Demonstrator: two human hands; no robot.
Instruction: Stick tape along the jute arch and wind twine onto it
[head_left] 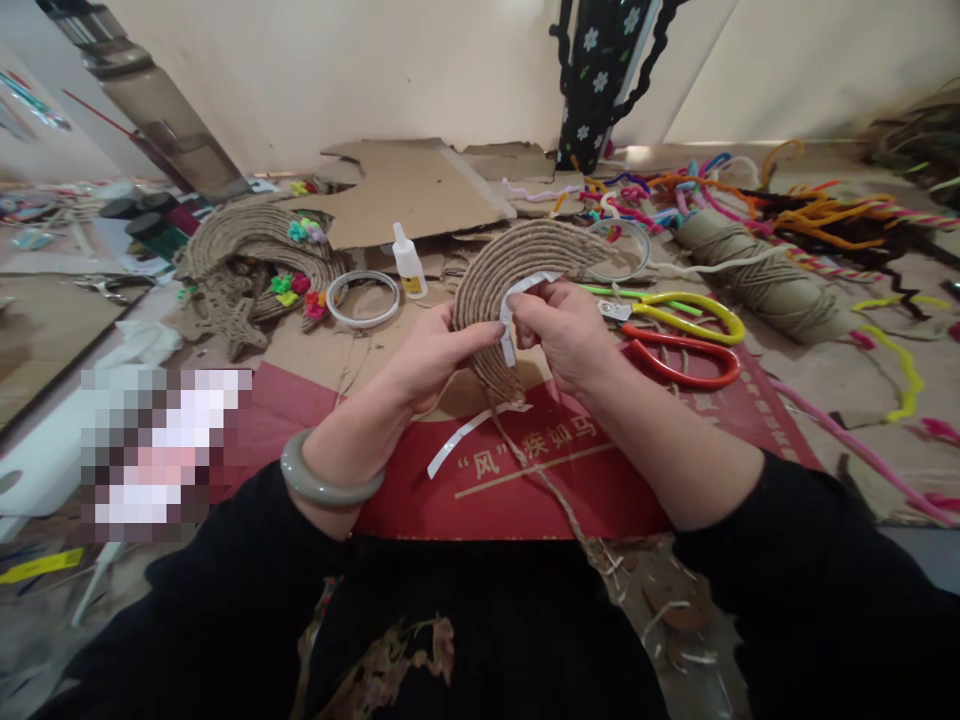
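Note:
A crescent of coiled brown twine [480, 265] is held up over a red cardboard sheet [420, 500]. My left hand [431, 365] grips its left side, thumb across the front and fingers behind. My right hand [559, 330] pinches a white tape strip [508, 340] along the crescent's inner edge. Another white strip [454, 445] hangs below the crescent's lower tip. From that tip a loose twine end [555, 490] trails down toward my lap. Scissors with yellow and red handles [682, 345] lie just right of my right hand. A small white glue bottle [408, 265] stands behind my left hand.
A tape roll [363, 299] lies left of the bottle. Farther left sits another twine crescent [255, 250] with colourful flowers. Bright pipe cleaners [825, 215] and a wound twine roll [757, 270] lie at right. Torn cardboard [412, 190] and a tall bottle [161, 110] stand behind.

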